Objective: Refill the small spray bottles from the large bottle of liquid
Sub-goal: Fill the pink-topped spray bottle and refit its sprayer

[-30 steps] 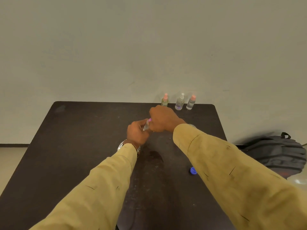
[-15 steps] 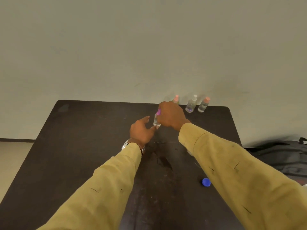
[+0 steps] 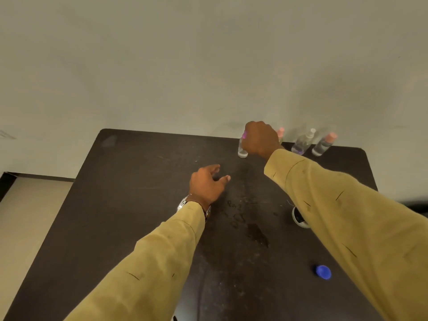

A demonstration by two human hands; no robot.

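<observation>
The right hand (image 3: 261,140) is gripping a small clear plastic spray bottle with a purple top (image 3: 242,150), upright at one o'clock on the dark rectangular table (image 3: 139,181). The left hand (image 3: 206,184) is lying open and empty at the bottle's seven o'clock.

Bottles (image 3: 302,143) at far table (image 3: 139,205) edge (cap (image 3: 323,272) nearer)

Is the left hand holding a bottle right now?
No, the left hand is open and empty; the right hand grips the pink-capped spray bottle.
</observation>
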